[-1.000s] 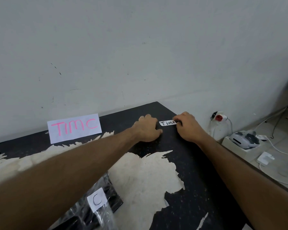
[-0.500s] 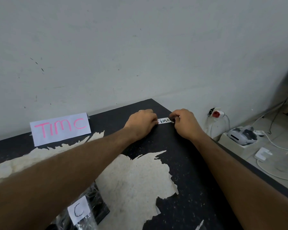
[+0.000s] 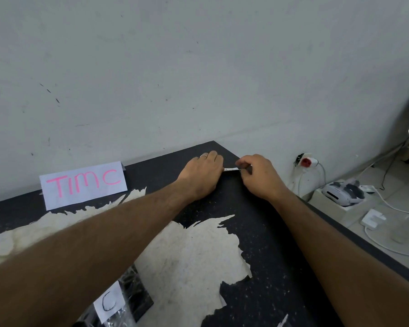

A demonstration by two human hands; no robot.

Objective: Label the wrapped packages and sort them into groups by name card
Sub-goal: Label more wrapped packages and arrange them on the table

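The small card (image 3: 231, 169) is mostly hidden between both hands; the wrapped package (image 3: 118, 305) is cut off below.

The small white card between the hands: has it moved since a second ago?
Yes. The small card now shows edge-on between the left hand and right hand, tipped up near the table's far corner.

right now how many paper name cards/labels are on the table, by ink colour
Pink ink: 1, the TIMC card
Black ink: 2, the small strip between the left hand and right hand, and the C label on the wrapped package
Total: 3
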